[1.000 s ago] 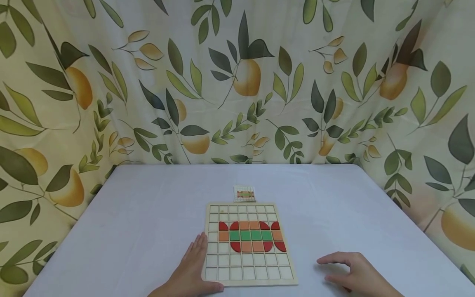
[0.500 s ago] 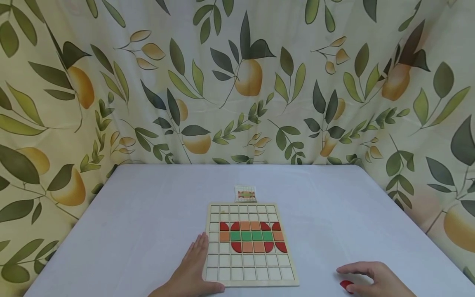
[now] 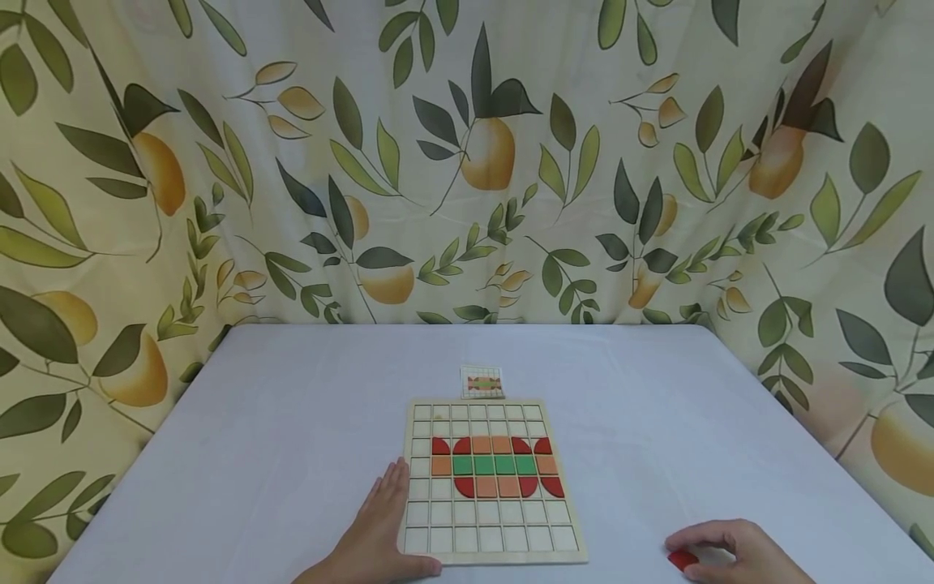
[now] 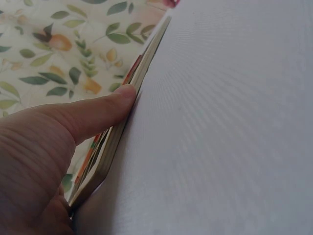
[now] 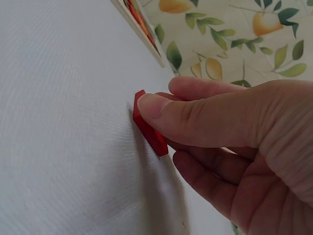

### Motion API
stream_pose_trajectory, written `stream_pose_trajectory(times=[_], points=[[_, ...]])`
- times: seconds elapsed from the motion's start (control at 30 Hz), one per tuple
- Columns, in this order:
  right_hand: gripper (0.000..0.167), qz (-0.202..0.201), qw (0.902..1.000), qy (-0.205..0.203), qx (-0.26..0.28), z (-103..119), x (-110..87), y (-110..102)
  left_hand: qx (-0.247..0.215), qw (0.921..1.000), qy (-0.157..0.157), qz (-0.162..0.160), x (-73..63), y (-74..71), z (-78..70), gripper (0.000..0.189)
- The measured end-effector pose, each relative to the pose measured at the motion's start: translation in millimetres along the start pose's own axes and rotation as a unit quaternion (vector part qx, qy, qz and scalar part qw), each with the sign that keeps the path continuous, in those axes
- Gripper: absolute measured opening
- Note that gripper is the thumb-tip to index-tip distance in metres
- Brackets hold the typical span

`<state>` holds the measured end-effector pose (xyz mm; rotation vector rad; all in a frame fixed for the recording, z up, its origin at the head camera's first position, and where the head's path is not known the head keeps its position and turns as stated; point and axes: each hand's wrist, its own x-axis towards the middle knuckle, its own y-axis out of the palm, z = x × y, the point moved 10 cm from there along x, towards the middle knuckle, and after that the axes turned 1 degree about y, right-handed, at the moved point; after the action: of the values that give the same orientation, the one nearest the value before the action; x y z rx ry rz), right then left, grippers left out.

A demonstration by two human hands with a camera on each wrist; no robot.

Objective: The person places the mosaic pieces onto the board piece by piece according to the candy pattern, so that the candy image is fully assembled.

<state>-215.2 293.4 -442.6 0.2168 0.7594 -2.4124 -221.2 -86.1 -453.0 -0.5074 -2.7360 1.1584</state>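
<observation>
A square wooden grid board [image 3: 460, 513] lies on the table. Red rounded tiles [image 3: 464, 487], orange square tiles [image 3: 485, 487] and a row of green square tiles [image 3: 483, 465] sit in its middle rows. My left hand [image 3: 372, 531] rests along the board's left side, fingers straight and thumb on the near edge; in the left wrist view the thumb [image 4: 105, 110] touches the board's edge. To the right of the board, my right hand [image 3: 737, 551] pinches a red tile [image 5: 146, 129] between thumb and fingers, low over the cloth. Part of this tile is hidden by the thumb.
A small card [image 3: 482, 382] printed with a coloured grid pattern lies just beyond the board's far edge. White cloth [image 3: 292, 422] covers the table. Behind it hangs a curtain [image 3: 467, 162] printed with leaves and fruit.
My right hand has moved right and a little nearer, away from the board. A red tile came into view by its thumb and is now pinched. The left hand stays put.
</observation>
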Motion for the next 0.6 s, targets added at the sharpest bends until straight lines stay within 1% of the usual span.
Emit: stream_pose_trajectory(times=[0.17, 0.37, 0.5, 0.6], points=[[0.035, -0.029, 0.9988, 0.006, -0.039, 2.0, 7.5, -3.5, 0.000, 1.0000, -0.006, 0.000, -0.1, -0.4, 0.8, 0.132], [0.030, -0.064, 0.9958, 0.014, -0.065, 7.1, 18.2, -5.3, -0.007, 1.0000, -0.007, 0.003, 0.7, 1.9, 1.5, 0.131], [0.027, -0.076, 0.9947, 0.012, -0.069, 13.1, 26.9, -5.0, -0.008, 0.9999, -0.008, 0.004, 0.3, 1.2, 0.4, 0.130], [0.025, -0.087, 0.9930, -0.007, -0.079, 21.5, 35.0, -5.5, -0.003, 1.0000, -0.004, 0.002, -0.2, 0.3, -0.3, 0.130]])
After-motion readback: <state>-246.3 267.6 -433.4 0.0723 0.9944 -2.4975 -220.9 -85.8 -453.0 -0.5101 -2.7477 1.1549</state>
